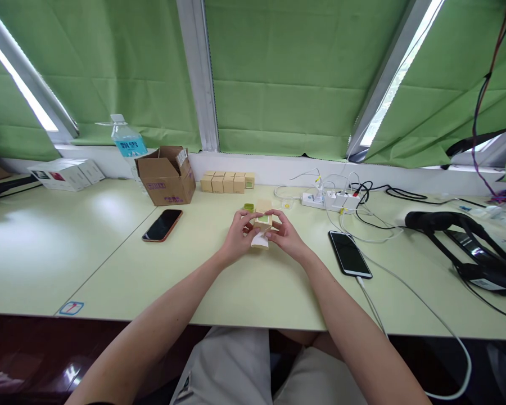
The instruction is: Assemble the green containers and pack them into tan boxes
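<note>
Both my hands meet at the middle of the pale green desk (109,264). My left hand (237,235) and my right hand (285,234) pinch a small tan carton (263,218) from either side; something green shows at its open face. A white slip of paper (260,241) hangs under the carton between my fingers. A small green-topped jar (248,207) stands just beyond my left hand. Further back, a row of several identical tan cartons (226,182) lines the window ledge.
An open brown cardboard box (167,175) and a water bottle (126,142) stand at the back left. A dark phone in an orange case (162,225) lies left of my hands, another phone (349,254) on a cable to the right. A power strip (331,199) and black headgear (468,242) lie at the right.
</note>
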